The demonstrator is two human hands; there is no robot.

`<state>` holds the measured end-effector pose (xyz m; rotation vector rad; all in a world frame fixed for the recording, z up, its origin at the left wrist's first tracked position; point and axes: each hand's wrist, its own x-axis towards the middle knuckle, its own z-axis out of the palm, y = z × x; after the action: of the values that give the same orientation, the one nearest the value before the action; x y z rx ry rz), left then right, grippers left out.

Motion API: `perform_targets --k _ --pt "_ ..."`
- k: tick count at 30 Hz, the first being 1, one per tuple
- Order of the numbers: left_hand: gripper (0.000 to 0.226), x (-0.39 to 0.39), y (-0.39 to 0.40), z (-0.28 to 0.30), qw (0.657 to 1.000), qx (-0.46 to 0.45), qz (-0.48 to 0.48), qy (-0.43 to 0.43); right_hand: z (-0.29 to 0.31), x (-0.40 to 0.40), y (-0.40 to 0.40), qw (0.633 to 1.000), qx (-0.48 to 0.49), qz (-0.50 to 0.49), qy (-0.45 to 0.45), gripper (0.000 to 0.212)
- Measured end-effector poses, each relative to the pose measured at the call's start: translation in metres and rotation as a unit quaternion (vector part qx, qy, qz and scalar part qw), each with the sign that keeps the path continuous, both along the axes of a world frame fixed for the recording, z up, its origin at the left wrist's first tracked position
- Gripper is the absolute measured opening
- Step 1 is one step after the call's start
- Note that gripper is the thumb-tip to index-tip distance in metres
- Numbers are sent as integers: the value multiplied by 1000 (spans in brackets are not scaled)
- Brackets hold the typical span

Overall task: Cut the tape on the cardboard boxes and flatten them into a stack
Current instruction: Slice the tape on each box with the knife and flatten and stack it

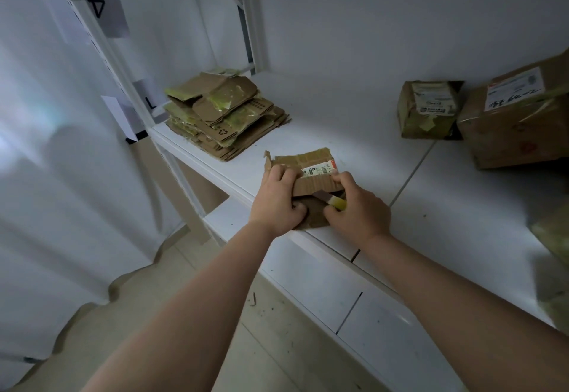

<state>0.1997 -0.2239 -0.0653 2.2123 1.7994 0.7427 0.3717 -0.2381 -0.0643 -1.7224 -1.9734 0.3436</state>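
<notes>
A small cardboard box (311, 176), partly collapsed and bearing a white label, lay at the near edge of the white shelf (354, 120), roughly mid-scene. The left hand (277, 200) gripped the box's left side, fingers curled over the upper flap and thumb beneath. The right hand (354, 206) was closed round a yellow-handled knife (331, 200), its blade pointing left under the raised flap; the index finger pressed on the flap's top. Whether the blade was touching tape could not be told.

A stack of flattened boxes (228, 114), streaked with yellowish tape, stood at the far left of the shelf, well apart from the hands. Two intact boxes stood at the far right, just beside each other: a smaller taped box (428, 111) and a larger labelled box (517, 120). A further object at the near right edge was blurred.
</notes>
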Motion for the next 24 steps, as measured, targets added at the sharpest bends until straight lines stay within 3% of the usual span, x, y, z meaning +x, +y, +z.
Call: perform_targets --k 4,8,13,17,21,24 --pt "86 -26 0 16 990 -79 -108 37 6 18 1 997 6 65 -29 66" --pt "97 -53 -2 26 973 -116 -174 102 7 13 -5 994 31 108 -14 79" --pt "93 -65 -10 38 968 -141 -149 147 3 7 0 997 28 76 -8 77" --pt "76 -64 -17 42 965 -74 -80 239 3 12 7 997 24 66 -18 69" --pt "73 -69 -15 25 972 -66 -59 218 0 18 4 995 22 91 37 72" --pt "85 -73 -9 29 982 -115 -84 128 3 20 1 988 81 86 97 66"
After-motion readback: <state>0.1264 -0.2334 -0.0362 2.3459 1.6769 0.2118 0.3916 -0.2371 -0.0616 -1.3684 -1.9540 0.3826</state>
